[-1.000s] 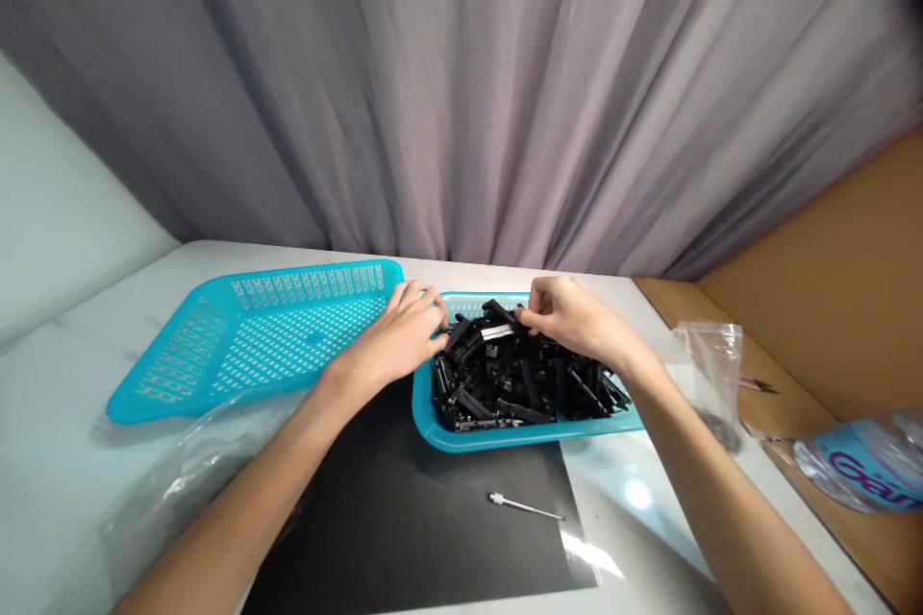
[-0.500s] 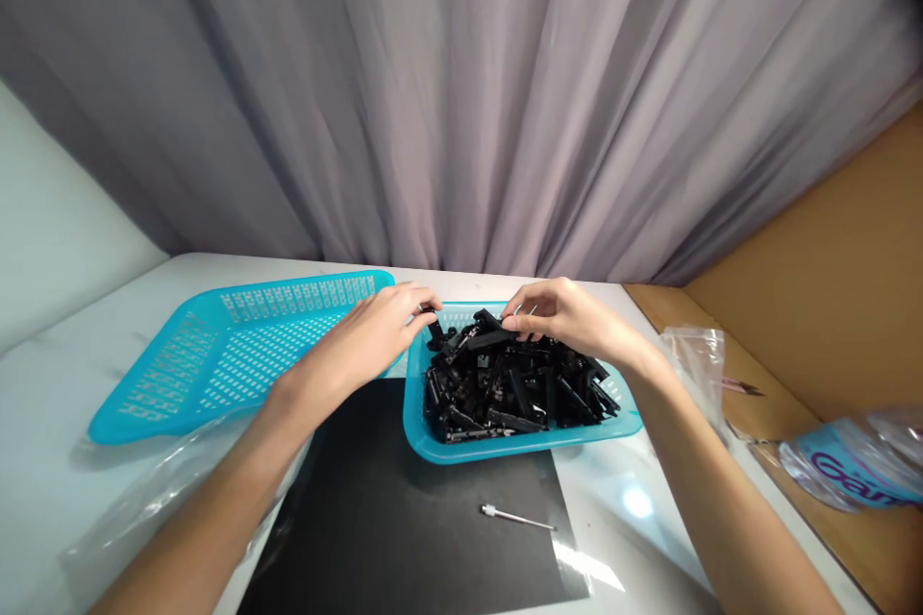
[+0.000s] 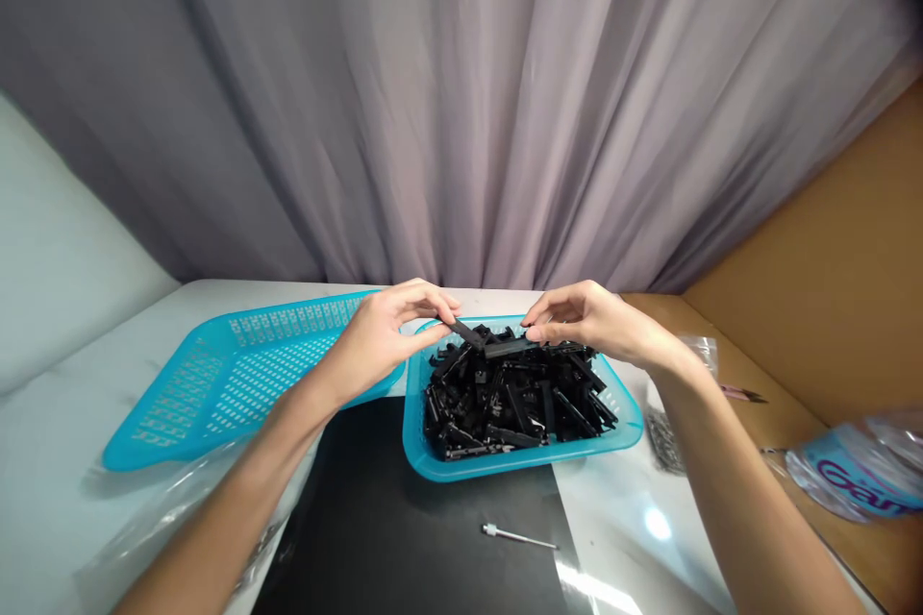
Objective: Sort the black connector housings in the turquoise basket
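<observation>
A blue plastic basket [image 3: 468, 473] holds a heap of small black plastic parts [image 3: 519, 404], some with shiny metal bits. Over its back left rim, my left hand [image 3: 408, 317] pinches a flat black strip-like part [image 3: 467, 334] between thumb and fingers. My right hand [image 3: 584, 322] is closed on a longer black bar-like part [image 3: 509, 347] just above the heap. The inner ends of the two parts meet or overlap; whether they are joined I cannot tell.
A second blue basket [image 3: 180, 384] stands at left, beside a clear plastic bag [image 3: 173, 509]. On the black mat [image 3: 404, 538] lies a small screwdriver [image 3: 519, 536]. To the right are a bag of small dark pieces [image 3: 663, 437] and a water bottle [image 3: 855, 471]. A grey curtain [image 3: 447, 115] hangs behind.
My left hand has moved slightly right, and its part now slants toward the right hand's part. The right hand has shifted a little right, its bar now lying nearly level.
</observation>
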### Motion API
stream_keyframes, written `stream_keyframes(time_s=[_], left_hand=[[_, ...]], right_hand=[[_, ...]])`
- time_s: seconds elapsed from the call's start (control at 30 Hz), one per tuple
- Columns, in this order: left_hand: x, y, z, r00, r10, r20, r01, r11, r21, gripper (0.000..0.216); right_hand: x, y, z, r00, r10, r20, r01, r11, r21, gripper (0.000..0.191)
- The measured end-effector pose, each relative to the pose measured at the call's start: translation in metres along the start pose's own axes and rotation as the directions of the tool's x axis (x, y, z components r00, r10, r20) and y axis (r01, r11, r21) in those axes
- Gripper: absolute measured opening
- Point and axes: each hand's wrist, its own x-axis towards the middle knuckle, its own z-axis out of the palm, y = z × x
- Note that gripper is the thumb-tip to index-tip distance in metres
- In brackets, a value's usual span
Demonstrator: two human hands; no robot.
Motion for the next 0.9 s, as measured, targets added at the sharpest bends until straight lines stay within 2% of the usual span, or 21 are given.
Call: stream_keyframes(time_s=[0.2, 0.43, 0.57, 0.77, 0.83, 0.9], left_hand=[[-0.001, -0.001, 0.002, 1.0, -0.022, -0.011, 0.02, 0.996, -0.091, 0.013], [-0.002, -0.002, 0.012, 0.993, -0.025, -0.119, 0.013, 0.995, -0.098, 0.026], [-0.003, -0.004, 0.015, 0.992, -0.001, -0.127, -0.023, 0.982, -0.188, 0.037], [-0.004, -0.004, 0.013, 0.992, -0.036, -0.118, 0.004, 0.967, -0.254, 0.036], [-0.004, -0.008, 0.014, 0.993, -0.055, -0.104, 0.026, 0.966, -0.257, 0.037], [-0.005, -0.015, 0.016, 0.994, -0.08, -0.077, 0.06, 0.97, -0.236, 0.039]], right_hand=[[-0.01, -0.009, -0.011, 1.0, 0.0, -0.018, 0.0, 1.0, -0.017, 0.032], [-0.01, -0.007, -0.011, 1.0, -0.001, -0.029, 0.0, 0.998, -0.065, 0.032], [-0.01, -0.008, -0.01, 0.999, -0.018, -0.036, 0.014, 0.994, -0.108, 0.028], [-0.003, -0.004, -0.004, 0.998, -0.007, -0.057, -0.002, 0.986, -0.168, 0.025], [0.002, 0.0, 0.001, 0.999, 0.01, -0.046, -0.02, 0.975, -0.219, 0.023], [0.006, 0.005, 0.006, 0.996, 0.053, -0.067, -0.073, 0.93, -0.361, 0.02]])
